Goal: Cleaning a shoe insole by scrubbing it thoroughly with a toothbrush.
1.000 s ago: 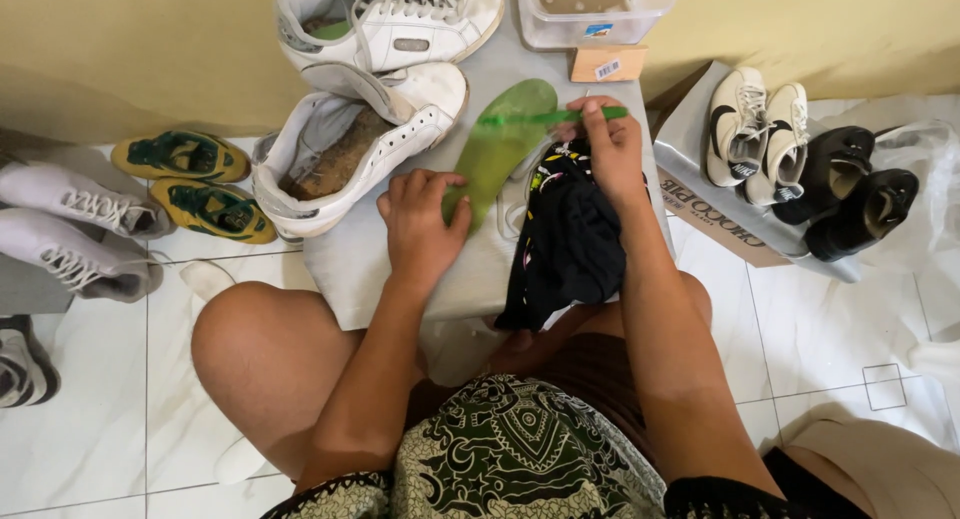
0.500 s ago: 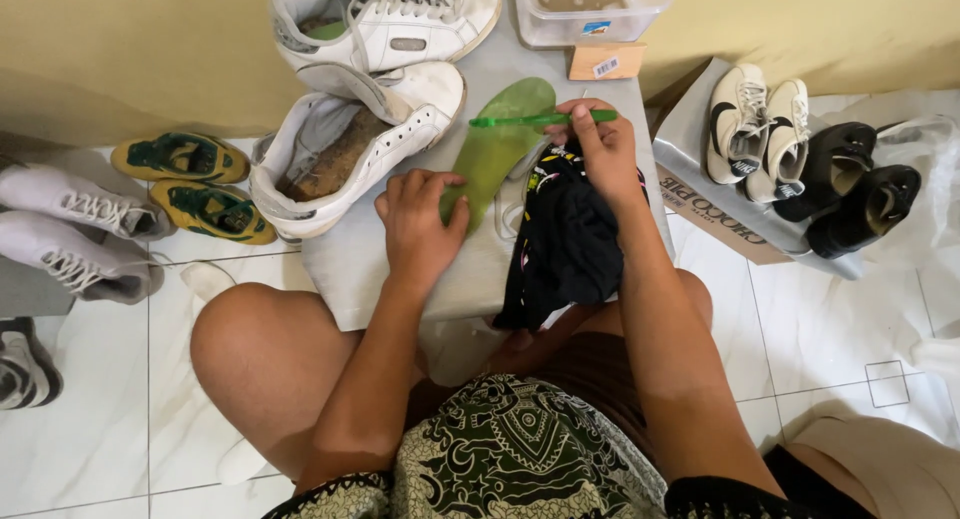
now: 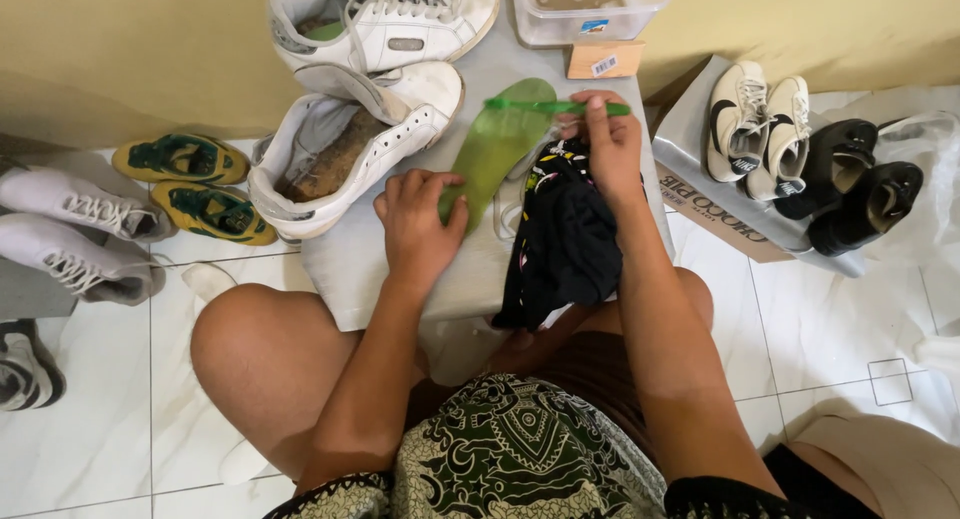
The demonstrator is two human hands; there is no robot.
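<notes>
Green and slightly translucent, the insole (image 3: pixel 497 144) lies flat on the grey table (image 3: pixel 370 264), its toe end pointing away from the person. The left hand (image 3: pixel 418 222) presses down on the insole's near end with spread fingers, palm flat and holding nothing else. The right hand (image 3: pixel 610 139) is closed around a green brush (image 3: pixel 550 107), which lies crosswise over the insole's far end, and the same hand also grips a dark cloth (image 3: pixel 565 244) that hangs down over the table edge toward the lap. Just left of the insole sits a worn white sneaker (image 3: pixel 345 149), open side up and its inside bare, with a second white sneaker (image 3: pixel 385 21) behind it against the wall. A clear plastic tub (image 3: pixel 590 9) and a small cardboard box (image 3: pixel 603 61) stand at the far edge of the table. To the right, a shoebox lid (image 3: pixel 690 139) carries a cream pair (image 3: pixel 760 124) and a black pair (image 3: pixel 850 184). On the tiled floor at left lie two yellow-green insoles (image 3: pixel 195 184) beside more white sneakers (image 3: pixel 80 229).
</notes>
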